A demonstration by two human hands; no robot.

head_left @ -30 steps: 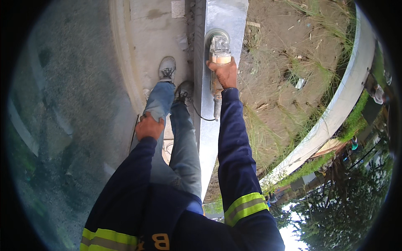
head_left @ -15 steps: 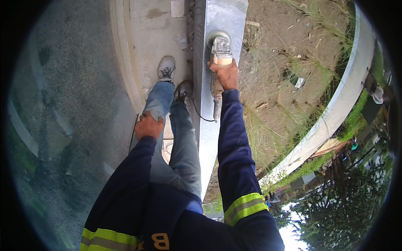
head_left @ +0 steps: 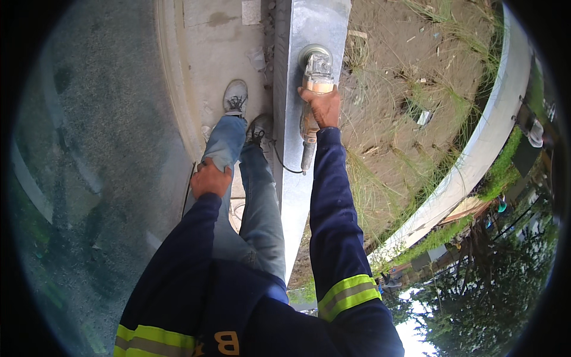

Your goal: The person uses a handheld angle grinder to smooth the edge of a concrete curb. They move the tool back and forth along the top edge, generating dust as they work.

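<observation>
My right hand (head_left: 323, 106) is closed round the body of an angle grinder (head_left: 318, 72), my arm stretched straight ahead. The grinder's round disc (head_left: 313, 53) lies against the pale grey top of a low, narrow wall (head_left: 315, 21), close to its right edge. From the tool's rear end a black cord (head_left: 284, 162) curves off to the left and drops over the wall's side. My left hand (head_left: 211, 179) grips the knee of my jeans (head_left: 225, 143), thumb apart and fingers bent over it; the fingertips are partly hidden.
Left of the wall runs a concrete walkway (head_left: 217, 53), where my shoes (head_left: 235, 97) stand, with a curb and grey pavement (head_left: 113, 119) beyond. Right of it is a soil bed (head_left: 386, 101) with grass tufts and debris, bounded by a curved pale wall (head_left: 485, 149). Trees stand beyond.
The grinder's head has shifted slightly right across the wall top, and its rear end has swung slightly left. My right hand moved with it; my left hand stays on the knee.
</observation>
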